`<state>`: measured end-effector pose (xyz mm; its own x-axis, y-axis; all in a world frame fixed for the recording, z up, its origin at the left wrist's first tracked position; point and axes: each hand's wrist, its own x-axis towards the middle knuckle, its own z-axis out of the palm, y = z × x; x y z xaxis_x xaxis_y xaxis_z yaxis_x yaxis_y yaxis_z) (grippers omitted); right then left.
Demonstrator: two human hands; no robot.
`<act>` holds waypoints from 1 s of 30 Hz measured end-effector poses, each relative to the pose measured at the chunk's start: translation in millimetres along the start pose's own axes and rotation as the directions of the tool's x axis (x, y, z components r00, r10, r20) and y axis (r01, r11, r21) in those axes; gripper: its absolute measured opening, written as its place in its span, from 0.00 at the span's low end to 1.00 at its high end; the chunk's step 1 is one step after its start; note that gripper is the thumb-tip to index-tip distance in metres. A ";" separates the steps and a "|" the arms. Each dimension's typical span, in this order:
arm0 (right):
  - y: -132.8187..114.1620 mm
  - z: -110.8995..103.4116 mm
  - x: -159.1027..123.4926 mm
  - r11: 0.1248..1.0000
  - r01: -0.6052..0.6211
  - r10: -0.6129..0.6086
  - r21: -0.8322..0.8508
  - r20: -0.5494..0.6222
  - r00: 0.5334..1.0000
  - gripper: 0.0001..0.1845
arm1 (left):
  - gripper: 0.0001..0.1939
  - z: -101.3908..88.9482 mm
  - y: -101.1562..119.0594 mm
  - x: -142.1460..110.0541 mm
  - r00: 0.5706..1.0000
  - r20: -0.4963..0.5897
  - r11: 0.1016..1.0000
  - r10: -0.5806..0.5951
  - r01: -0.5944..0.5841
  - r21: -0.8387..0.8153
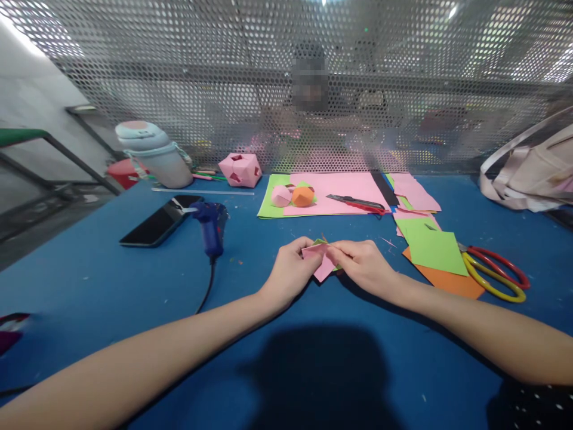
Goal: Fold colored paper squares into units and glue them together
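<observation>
Both hands are closed in a pinch on the same small folded paper piece [323, 272], pink with green showing, just above the blue counter [107, 292]. Left hand [290, 272] grips its left side with the thumb laid over the pink face; right hand [367, 267] nips the upper right edge between thumb and fingers. They sit close together, 1 on each side, probably because a piece this small needs steadying from 2 sides while a fold is pressed or lined up. How the fingers beneath it are set, I cannot tell.

A blue glue gun [211, 230] lies to the left, its nozzle over the phone [156, 226] — perhaps to lift the tip off the surface. Beyond the hands, 2 small paper shapes, 1 pink [281, 196] and 1 orange [303, 196], rest on pink sheets [331, 184], with a red-handled cutter [358, 203] laid across the same stack, likely kept there for easy reach. Left of that stack is a larger pink paper ball [240, 169] with openings, and beyond the phone a lidded tumbler [165, 166].

To the right, a green square [439, 251] overlaps orange paper [454, 285], and scissors [505, 297] lie with their handles turned outward, which suits a right-hand grab. Behind the perforated panel [201, 101], a person is dimly visible.
</observation>
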<state>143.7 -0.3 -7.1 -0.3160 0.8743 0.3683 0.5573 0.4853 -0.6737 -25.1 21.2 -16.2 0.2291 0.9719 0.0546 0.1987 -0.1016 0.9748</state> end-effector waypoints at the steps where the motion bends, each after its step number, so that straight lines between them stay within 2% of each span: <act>1: -0.1 0.3 -0.2 1.000 -0.019 0.019 0.020 0.000 1.000 0.15 | 0.07 -0.2 -0.6 0.2 1.000 0.003 1.000 0.000 0.000 0.000; 4: 0.1 1.2 -0.6 0.997 -0.061 0.060 0.050 0.014 0.998 0.18 | 0.07 -0.2 -0.4 0.0 1.000 0.022 1.000 0.012 -0.012 0.000; 9: 3.1 0.2 -0.2 0.996 -0.064 0.064 0.064 0.005 0.998 0.20 | 0.09 0.7 9.0 -4.1 0.998 0.045 0.999 0.032 -0.032 -0.002; 15: 2.7 -1.9 -0.7 0.995 -0.066 0.065 0.071 0.017 0.998 0.19 | 0.13 -1.0 14.0 -6.4 0.991 0.067 0.992 0.117 -0.120 0.041; 25: -0.3 -2.7 -2.5 1.000 -0.012 0.012 0.024 0.006 1.000 0.19 | 0.14 -3.3 14.5 -5.6 0.987 0.093 0.988 0.132 -0.138 0.070; 30: -0.1 -4.5 -1.9 0.997 -0.045 0.045 0.062 0.000 0.999 0.19 | 0.13 -1.9 14.2 -6.3 0.989 0.100 0.994 0.105 -0.102 -0.042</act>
<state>147.7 -2.0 -4.8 -0.2902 0.8954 0.3377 0.5223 0.4439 -0.7281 -25.5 14.1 -2.2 0.3428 0.9296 0.1351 0.1346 -0.1909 0.9723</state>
